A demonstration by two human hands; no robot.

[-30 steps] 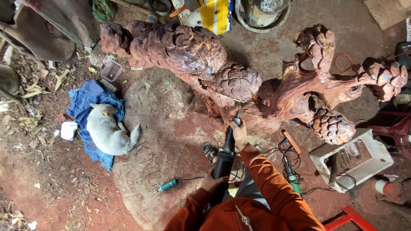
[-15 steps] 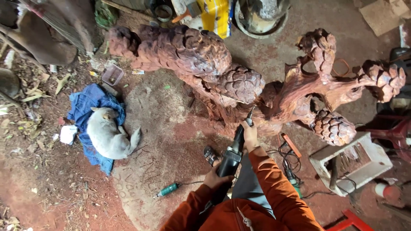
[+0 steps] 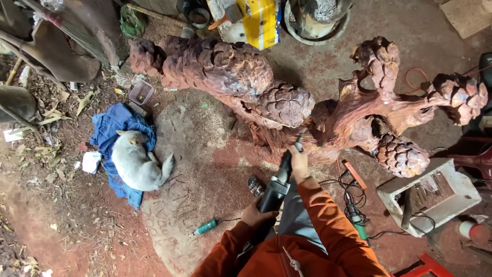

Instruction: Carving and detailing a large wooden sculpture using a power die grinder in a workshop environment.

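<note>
Head view, looking down on a red earth floor [image 3: 56,225].

Item 1: large reddish wood carving [image 3: 287,102] with scaled, pinecone-like knobs, lying across the upper middle of the floor.

Item 2: black power carving tool [image 3: 275,190], long-bodied, angled up toward the carving; its tip sits at the underside of the wood. Right hand [image 3: 299,163] is closed around the front part of the tool, close to the tip. Left hand [image 3: 256,213] is closed around the rear body. Both sleeves are orange.

Item 3: white open tray box [image 3: 429,197], right of the person, near the lower pinecone knob; holds dark, slender hand tools, kind too small to tell.

Item 4: small clear square tub [image 3: 141,92], on the floor left of the carving; contents cannot be made out.

Item 5: round metal basin [image 3: 318,20], top edge, holding grey material, partly cut off by the frame.

Item 6: dark round can [image 3: 199,16], top edge, contents not visible.

Item 7: yellow and white bag [image 3: 261,20], top centre, between the can and the basin.

Item 8: pale dog [image 3: 136,163] curled on a blue cloth [image 3: 110,125], well left of the person.

Item 9: green-handled tool [image 3: 206,227] on the floor, just left of the left sleeve.

Item 10: black cables [image 3: 353,197], looped beside the right sleeve.
</note>
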